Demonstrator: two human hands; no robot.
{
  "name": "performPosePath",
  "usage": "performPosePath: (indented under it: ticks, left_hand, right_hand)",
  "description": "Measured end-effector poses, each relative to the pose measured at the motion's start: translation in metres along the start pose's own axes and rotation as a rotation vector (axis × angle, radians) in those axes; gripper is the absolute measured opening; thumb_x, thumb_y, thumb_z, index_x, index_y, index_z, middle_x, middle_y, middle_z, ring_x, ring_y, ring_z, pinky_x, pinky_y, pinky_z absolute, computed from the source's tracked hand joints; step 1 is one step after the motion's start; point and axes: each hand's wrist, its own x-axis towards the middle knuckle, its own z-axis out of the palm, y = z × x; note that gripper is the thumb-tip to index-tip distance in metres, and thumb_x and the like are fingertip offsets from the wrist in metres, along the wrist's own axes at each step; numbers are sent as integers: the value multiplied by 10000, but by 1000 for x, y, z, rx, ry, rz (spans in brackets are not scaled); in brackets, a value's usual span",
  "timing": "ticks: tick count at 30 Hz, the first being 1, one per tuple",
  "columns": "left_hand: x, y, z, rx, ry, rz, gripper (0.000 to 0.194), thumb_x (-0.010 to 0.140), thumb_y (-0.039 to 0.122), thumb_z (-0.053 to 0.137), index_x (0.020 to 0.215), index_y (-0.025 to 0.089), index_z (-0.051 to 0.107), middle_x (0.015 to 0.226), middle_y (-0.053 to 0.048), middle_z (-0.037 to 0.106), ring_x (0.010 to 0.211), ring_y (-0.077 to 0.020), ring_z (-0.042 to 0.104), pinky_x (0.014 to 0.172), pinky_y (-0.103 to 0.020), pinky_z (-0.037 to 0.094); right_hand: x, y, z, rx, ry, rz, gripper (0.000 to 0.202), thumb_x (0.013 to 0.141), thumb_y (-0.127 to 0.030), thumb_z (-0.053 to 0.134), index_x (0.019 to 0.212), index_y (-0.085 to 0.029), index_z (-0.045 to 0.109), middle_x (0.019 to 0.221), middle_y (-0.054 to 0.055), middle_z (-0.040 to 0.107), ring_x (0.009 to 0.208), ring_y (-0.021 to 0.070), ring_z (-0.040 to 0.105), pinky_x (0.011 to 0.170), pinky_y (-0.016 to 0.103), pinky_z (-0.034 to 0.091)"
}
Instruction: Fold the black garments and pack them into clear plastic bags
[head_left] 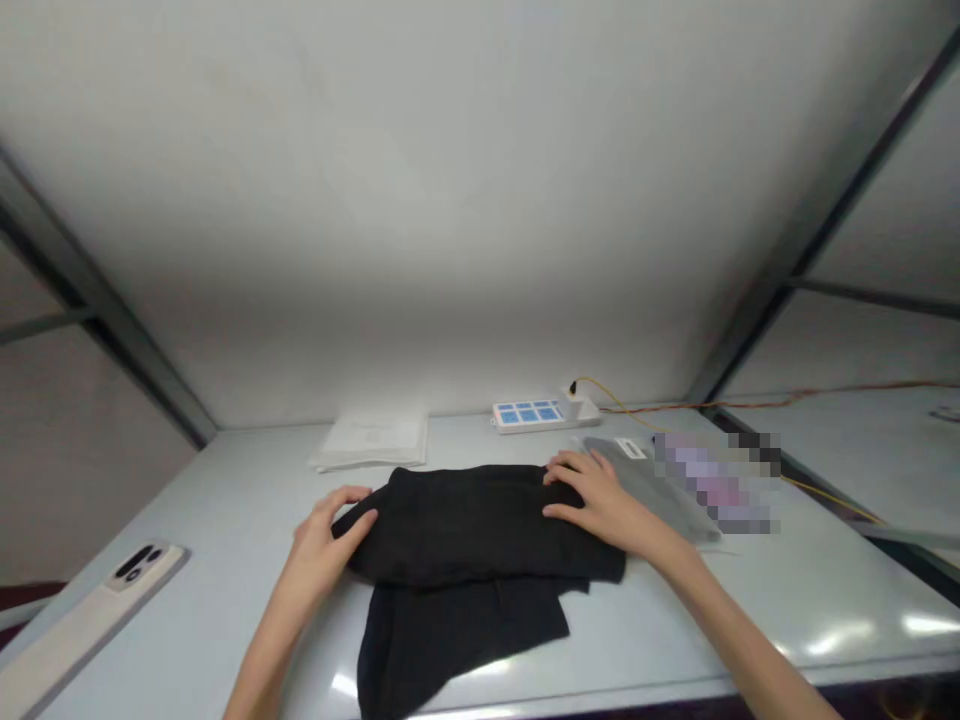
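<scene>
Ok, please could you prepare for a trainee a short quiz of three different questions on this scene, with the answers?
1. True or false: the left hand and the right hand both touch the folded black cloth.
2. Which thing lies to the left of the left hand?
A) yellow cable
B) white smartphone
C) grey item with white label
3. Fill in: the panels on the white power strip are coloured ____.
Key: 1 true; 2 B; 3 blue.
</scene>
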Motion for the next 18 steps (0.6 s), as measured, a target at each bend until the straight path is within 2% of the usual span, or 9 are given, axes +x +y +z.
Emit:
performPosePath:
  ticks: [2, 4, 7, 10, 12, 13, 15, 17, 18]
  left_hand:
    - [-2, 12, -7, -61, -66, 37, 306, 832, 510, 615, 937, 230, 678, 996, -70, 743, 1011, -308, 683, 943, -445, 528]
    - [-9, 21, -17, -141, -80, 69, 261, 860, 488, 618, 892, 230, 636, 943, -60, 732, 971, -281, 683, 917, -411, 545]
    - [-30, 23, -41, -255, -131, 164, 230, 879, 455, 638, 834, 237, 583, 962, -51, 740, 996, -268, 689, 1095, -474, 462]
    - [-54, 14, -62, -259, -347, 292, 328, 935, 509, 546, 750, 243, 602, 1020, -62, 751, 1091, -298, 673, 1216, -556, 303]
    - [-66, 4, -63, -191, -416, 275, 416, 973, 541, 460, 725, 252, 627, 1142, -72, 737, 1180, -316, 639, 1200, -561, 331]
    - [-70, -1, -58, -134, -364, 232, 406, 973, 548, 460, 759, 259, 650, 1225, -71, 712, 1212, -319, 625, 1173, -557, 374]
    - [-72, -8, -41, 16, -141, 119, 323, 929, 561, 538, 950, 281, 699, 1388, -74, 623, 1282, -330, 583, 1117, -551, 444]
    - [-66, -10, -21, 142, 46, 36, 452, 848, 595, 625, 1175, 288, 680, 1411, -91, 594, 1282, -338, 582, 1073, -546, 483]
    - [-62, -9, -13, 167, 72, 9, 528, 817, 615, 644, 1220, 275, 672, 1353, -97, 630, 1228, -335, 617, 1044, -531, 507]
  right_hand:
    - [2, -2, -8, -17, 55, -45, 183, 946, -415, 595, 997, -264, 684, 1254, 83, 666, 1269, 311, 586, 1191, 678, 217]
    - [-8, -11, -21, -15, 160, -71, 133, 951, -354, 571, 940, -255, 660, 1281, 83, 663, 1306, 314, 558, 1189, 689, 200]
    - [-46, -30, -43, 25, 248, -110, 96, 922, -317, 597, 858, -249, 618, 1348, 77, 647, 1366, 329, 510, 1207, 683, 184]
    - [-100, -47, -55, 101, 69, -98, 70, 856, -315, 697, 906, -282, 662, 1389, 52, 638, 1335, 325, 556, 1190, 572, 357]
    - [-131, -56, -51, 149, -87, -16, 289, 789, -321, 785, 1062, -332, 691, 1372, 29, 660, 1260, 302, 626, 1083, 437, 521]
    - [-141, -60, -47, 173, -152, 23, 393, 776, -332, 804, 1149, -354, 684, 1354, 20, 676, 1212, 284, 662, 1020, 377, 570]
    - [-149, -63, -36, 202, -196, 86, 449, 829, -381, 767, 1264, -364, 655, 1324, 17, 697, 1153, 257, 698, 968, 324, 596]
    - [-138, -61, -24, 207, -120, 100, 341, 936, -431, 639, 1261, -336, 669, 1301, 34, 708, 1157, 254, 695, 1006, 352, 576]
    - [-127, -57, -19, 201, -50, 100, 315, 980, -438, 566, 1249, -317, 677, 1296, 47, 708, 1175, 256, 683, 1034, 379, 558]
